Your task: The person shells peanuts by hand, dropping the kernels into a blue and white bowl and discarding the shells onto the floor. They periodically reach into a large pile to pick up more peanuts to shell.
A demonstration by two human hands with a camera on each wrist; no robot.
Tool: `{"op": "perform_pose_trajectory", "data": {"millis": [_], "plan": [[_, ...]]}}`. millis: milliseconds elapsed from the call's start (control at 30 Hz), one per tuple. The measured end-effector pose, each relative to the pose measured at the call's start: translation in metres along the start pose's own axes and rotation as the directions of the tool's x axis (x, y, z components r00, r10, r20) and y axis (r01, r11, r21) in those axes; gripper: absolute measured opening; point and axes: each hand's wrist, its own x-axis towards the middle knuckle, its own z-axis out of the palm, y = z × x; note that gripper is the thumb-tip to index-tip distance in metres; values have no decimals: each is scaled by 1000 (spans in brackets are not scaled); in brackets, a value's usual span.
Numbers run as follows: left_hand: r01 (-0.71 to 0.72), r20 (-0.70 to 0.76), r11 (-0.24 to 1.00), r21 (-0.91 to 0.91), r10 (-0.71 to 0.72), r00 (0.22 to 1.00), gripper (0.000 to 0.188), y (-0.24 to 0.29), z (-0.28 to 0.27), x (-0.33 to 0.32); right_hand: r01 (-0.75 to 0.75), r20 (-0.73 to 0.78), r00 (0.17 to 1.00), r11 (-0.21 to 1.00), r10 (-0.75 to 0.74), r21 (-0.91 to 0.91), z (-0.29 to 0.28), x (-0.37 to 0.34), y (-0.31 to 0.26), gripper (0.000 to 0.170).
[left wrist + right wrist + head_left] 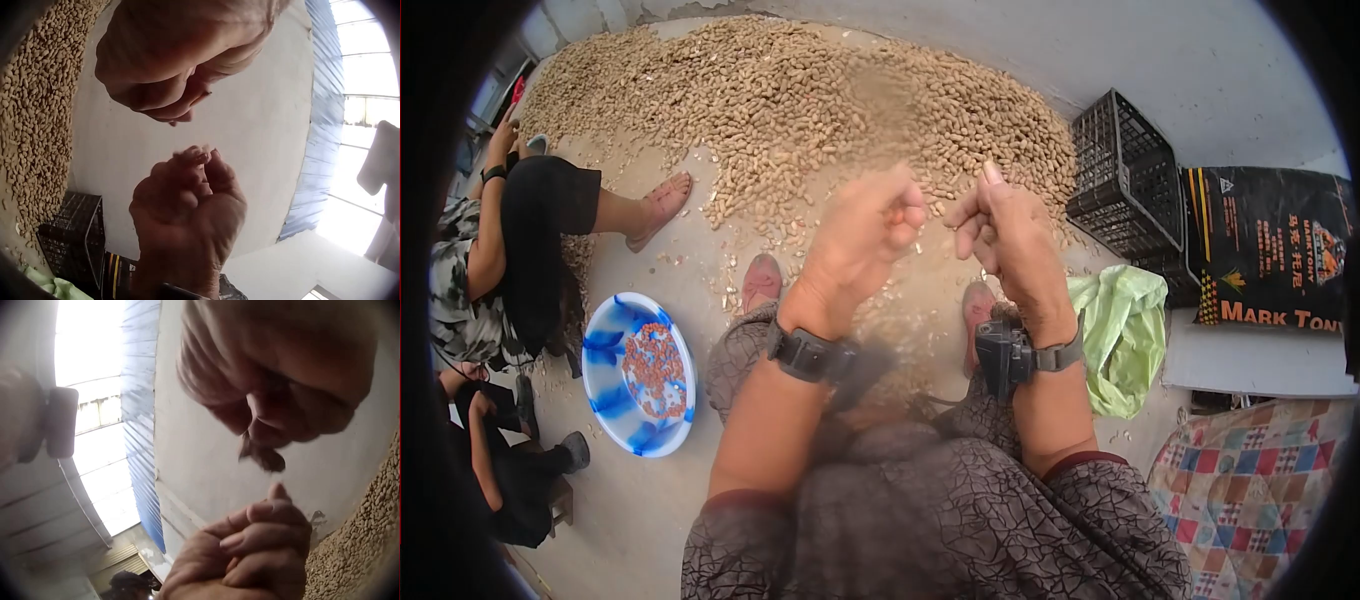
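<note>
In front of the person's body both hands are raised close together, a narrow gap between them. The left hand (860,235) has its fingers curled in, and a small reddish thing (897,214) shows among them; I cannot tell its kind. Thumb and fingers of the right hand (1015,230) pinch a brownish peanut (265,457), seen at the fingertips in the right wrist view. From the left wrist, the right hand faces up with the peanut at its tips, below the curled left hand (181,56).
A large heap of unshelled peanuts (800,90) lies against the wall. At left stand a blue-and-white basin (605,400) with reddish kernels and seated people (550,210). To the right are a black crate (1125,180), a green sack (1120,340), a black bag (1270,245) and a patchwork cloth (1250,490).
</note>
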Motion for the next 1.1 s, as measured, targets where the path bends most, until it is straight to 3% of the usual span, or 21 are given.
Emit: {"op": "perform_pose_trajectory", "data": {"millis": [67,100,167,300,400,467,600,667,800,867,1000,1100], "plan": [[-73,51,996,58,70,996,25,0,-1,-2,-133,36,990,990,135,-52,0,6,10,55],[-68,52,996,57,65,997,25,-2,-2,-1,-137,33,990,989,139,-52,0,7,11,55],[-164,103,958,235,143,984,24,-7,-2,0,-138,129,985,977,118,161,0,8,13,61],[-179,247,905,387,85,965,23,-9,12,-7,-156,161,979,966,124,204,2,10,20,57],[-301,325,850,432,164,931,26,-16,23,-10,-201,95,978,960,186,196,9,10,22,58],[-399,349,816,419,261,900,16,-20,25,-9,-261,50,965,946,256,195,14,6,13,59],[-355,328,860,367,237,914,17,-23,13,1,-223,87,974,958,211,179,6,7,16,53],[-273,134,857,437,239,962,13,-12,15,-4,-111,143,986,974,84,198,-1,7,17,42],[-370,139,866,336,343,929,14,-15,9,4,-59,139,990,982,34,180,-1,4,10,28],[-338,113,907,249,320,941,15,-17,11,2,-55,113,993,974,31,222,0,2,11,22],[-340,72,904,258,333,940,17,-22,12,4,38,63,997,983,-50,182,3,1,12,15],[-331,18,860,388,352,936,19,-25,14,6,119,-51,992,988,-114,99,9,1,14,12]]}}
